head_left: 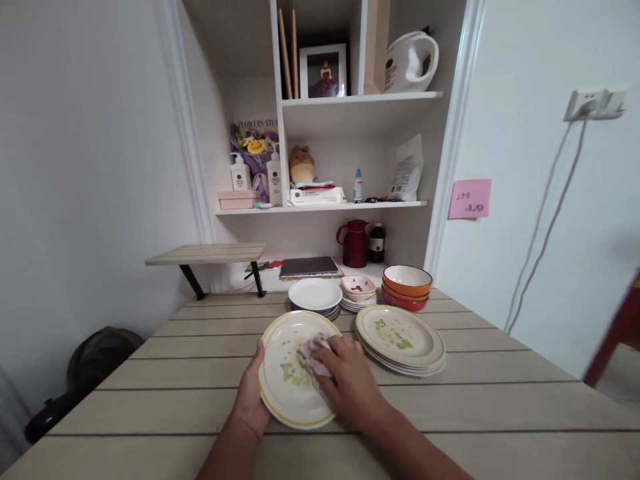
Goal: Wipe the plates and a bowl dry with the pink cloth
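A cream plate (290,337) with a yellow rim and a green leaf pattern is tilted up toward me above the wooden table. My left hand (253,393) grips its left edge, thumb on the rim and the other fingers hidden underneath. Against the plate's face, my right hand (347,377) presses a crumpled pale cloth (314,353), its fingers bent over it. Just to the right lies a stack of matching plates (400,333). Behind the held plate is a stack topped by a plain white plate (315,295).
Orange and red bowls (407,283) are stacked at the back right, beside small pink-patterned bowls (358,288) on small plates. A raised wooden stand (210,253) occupies the back left. Behind the table (185,373), a shelf unit holds a red jug (355,243) and a dark laptop (310,266).
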A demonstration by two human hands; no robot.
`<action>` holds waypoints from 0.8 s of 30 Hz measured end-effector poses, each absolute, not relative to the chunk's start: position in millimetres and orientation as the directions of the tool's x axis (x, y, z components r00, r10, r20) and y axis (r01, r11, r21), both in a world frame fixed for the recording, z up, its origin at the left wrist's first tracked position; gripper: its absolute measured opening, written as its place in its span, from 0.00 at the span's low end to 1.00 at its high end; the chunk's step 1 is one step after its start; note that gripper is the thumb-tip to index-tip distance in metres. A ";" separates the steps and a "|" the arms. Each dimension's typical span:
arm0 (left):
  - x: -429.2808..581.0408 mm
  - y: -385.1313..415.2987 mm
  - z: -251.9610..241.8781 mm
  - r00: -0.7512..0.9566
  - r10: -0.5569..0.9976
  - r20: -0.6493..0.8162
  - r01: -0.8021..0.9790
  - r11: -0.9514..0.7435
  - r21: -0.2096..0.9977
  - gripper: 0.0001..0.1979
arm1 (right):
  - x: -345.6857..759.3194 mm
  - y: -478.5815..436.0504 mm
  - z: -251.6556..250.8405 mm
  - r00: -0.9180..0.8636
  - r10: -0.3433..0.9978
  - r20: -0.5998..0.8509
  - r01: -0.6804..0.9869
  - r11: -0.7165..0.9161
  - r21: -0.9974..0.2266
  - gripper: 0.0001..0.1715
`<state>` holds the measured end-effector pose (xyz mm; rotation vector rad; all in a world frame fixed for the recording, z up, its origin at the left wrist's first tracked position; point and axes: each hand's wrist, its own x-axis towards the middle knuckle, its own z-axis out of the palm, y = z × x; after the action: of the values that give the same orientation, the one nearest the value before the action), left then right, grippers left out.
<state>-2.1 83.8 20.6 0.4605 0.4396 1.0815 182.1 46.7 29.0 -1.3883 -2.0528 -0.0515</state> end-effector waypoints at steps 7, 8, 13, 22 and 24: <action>-6.7 82.3 25.3 0.438 0.892 -0.112 -0.710 0.420 0.566 0.28 | 155.8 27.8 34.1 -0.447 0.723 0.527 0.710 0.645 -0.282 0.28; -6.6 81.3 26.5 0.449 0.885 -0.123 -0.696 0.433 0.573 0.28 | 156.5 28.2 34.9 -0.469 0.709 0.526 0.703 0.660 -0.265 0.29; -3.4 77.0 30.1 0.480 0.866 -0.138 -0.671 0.463 0.579 0.28 | 172.2 48.6 36.8 -0.345 0.757 0.555 0.824 0.528 -0.207 0.29; -3.6 80.6 23.1 0.439 0.895 -0.075 -0.742 0.409 0.531 0.29 | 185.5 48.7 35.0 -0.296 0.797 0.526 0.858 0.464 -0.221 0.31; -5.6 81.3 23.4 0.435 0.897 -0.073 -0.743 0.403 0.534 0.29 | 171.8 37.5 33.9 -0.407 0.775 0.483 0.795 0.561 -0.230 0.32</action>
<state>-5.6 81.3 23.4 0.4636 0.3784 1.0672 171.8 37.5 33.9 -1.2562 -2.2510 -0.0486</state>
